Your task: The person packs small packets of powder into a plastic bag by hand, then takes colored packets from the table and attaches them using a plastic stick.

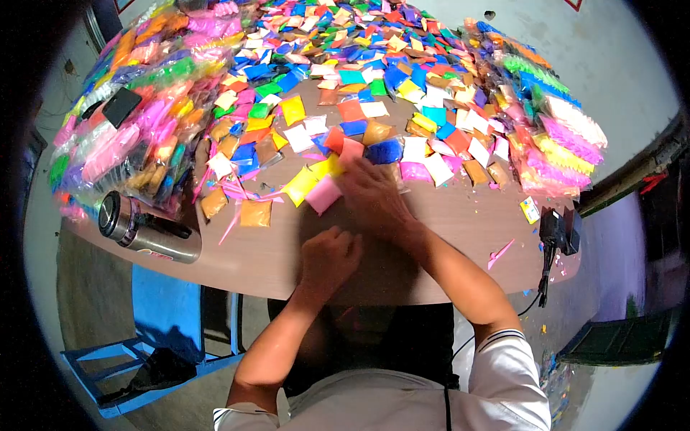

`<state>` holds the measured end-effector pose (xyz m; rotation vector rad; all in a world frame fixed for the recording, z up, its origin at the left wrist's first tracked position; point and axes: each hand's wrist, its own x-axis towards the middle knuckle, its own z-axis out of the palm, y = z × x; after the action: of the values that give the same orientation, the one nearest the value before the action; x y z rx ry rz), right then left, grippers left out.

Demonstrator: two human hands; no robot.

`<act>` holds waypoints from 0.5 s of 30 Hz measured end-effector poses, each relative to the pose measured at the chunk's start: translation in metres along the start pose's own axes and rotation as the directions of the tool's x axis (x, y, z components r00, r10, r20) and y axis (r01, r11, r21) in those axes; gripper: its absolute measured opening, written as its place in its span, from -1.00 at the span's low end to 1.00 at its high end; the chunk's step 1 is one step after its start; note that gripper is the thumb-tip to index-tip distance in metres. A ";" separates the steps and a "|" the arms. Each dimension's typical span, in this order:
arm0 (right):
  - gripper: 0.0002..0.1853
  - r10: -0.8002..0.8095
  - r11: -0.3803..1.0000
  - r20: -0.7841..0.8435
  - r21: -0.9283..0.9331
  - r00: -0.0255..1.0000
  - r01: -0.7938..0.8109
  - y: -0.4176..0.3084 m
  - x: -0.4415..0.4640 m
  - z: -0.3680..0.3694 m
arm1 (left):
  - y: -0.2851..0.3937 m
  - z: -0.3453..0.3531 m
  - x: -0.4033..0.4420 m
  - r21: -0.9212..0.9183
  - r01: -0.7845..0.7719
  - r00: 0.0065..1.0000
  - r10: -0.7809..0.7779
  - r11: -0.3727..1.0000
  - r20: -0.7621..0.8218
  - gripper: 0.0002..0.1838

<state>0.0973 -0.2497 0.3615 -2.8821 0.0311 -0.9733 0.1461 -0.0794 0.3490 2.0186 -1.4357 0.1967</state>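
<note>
My right hand [372,194] reaches out low over the near edge of the packet pile, slightly blurred, fingers stretched forward. Its fingertips are at a salmon-red packet [351,149]; whether they touch it I cannot tell. Close by lie a pink packet [323,195], a yellow packet [300,187] and a dark blue packet [384,151]. Nearer to me, above the bare wood, my left hand [330,255] is closed with its fingers curled in. What it holds, if anything, is hidden. The small packets are flat, clear-wrapped and filled with coloured material.
Strips of bundled packets are heaped at the left [144,115] and right [553,129] of the table [237,266]. A steel flask [154,230] lies at the left edge, a black power adapter [559,231] at the right. Below left stands a blue chair [165,309].
</note>
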 end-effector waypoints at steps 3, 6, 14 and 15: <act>-0.67 -0.036 0.989 0.031 0.144 0.999 0.032 -0.009 0.006 0.011 | 0.000 0.003 0.000 -0.018 -0.023 1.000 0.023 1.000 -0.020 -0.73; -0.66 0.004 0.981 0.054 0.193 0.999 -0.014 -0.003 0.013 0.020 | 0.001 0.003 0.001 -0.004 -0.010 1.000 0.010 1.000 -0.028 -0.74; -0.78 0.151 0.968 -0.121 0.219 0.981 -0.122 0.000 0.007 0.026 | 0.002 0.000 0.000 -0.008 0.043 0.997 -0.042 0.999 0.065 -0.72; -0.83 0.207 0.963 -0.197 0.213 0.958 -0.164 0.002 0.002 0.019 | 0.004 0.001 0.001 -0.031 0.029 0.997 -0.026 0.999 0.075 -0.72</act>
<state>0.1104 -0.2500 0.3476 -2.5313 0.2086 -1.1770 0.1428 -0.0818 0.3508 2.0371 -1.4465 0.0869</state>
